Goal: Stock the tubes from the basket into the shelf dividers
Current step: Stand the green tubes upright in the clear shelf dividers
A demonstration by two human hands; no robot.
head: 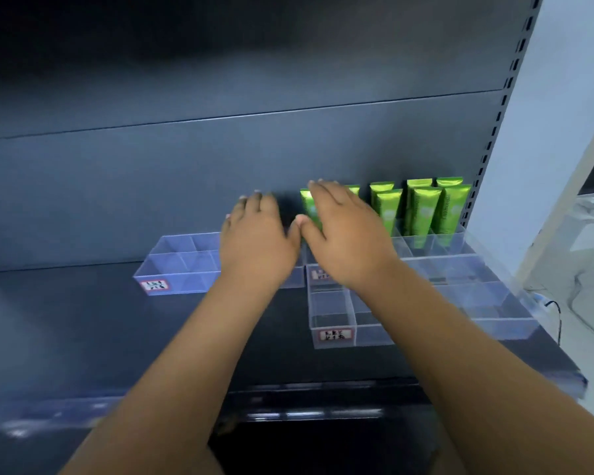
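Shelving [220, 166] of dark grey metal fills the view, its back panel rising behind a flat deck [83, 320] and a slotted upright post [504, 114] running up the right side. Clear plastic dividers sit on the deck. A left divider tray [172, 265] stands toward the back, a front tray [333, 310] stands nearer the edge, and a wider right tray [477, 286] reaches to the post.

Both bare forearms stretch forward from the bottom of the view. The left hand [254, 241] hovers palm down over the right end of the left divider tray, fingers straight and together, holding nothing. The right hand [347, 238] is just beside it, thumb tips almost touching. Its fingers are straight and laid across the front of a leftmost tube [309, 205], not curled round it. Whether the palm presses that tube cannot be told.

The green tubes [425, 210] stand upright, caps down, in the rear compartments of the right tray against the back panel, in two close rows. The leftmost one shows only between the right thumb and forefinger.

Small red-bordered labels mark the left tray [154, 285] and the front tray [335, 334]; their writing is too blurred to read.
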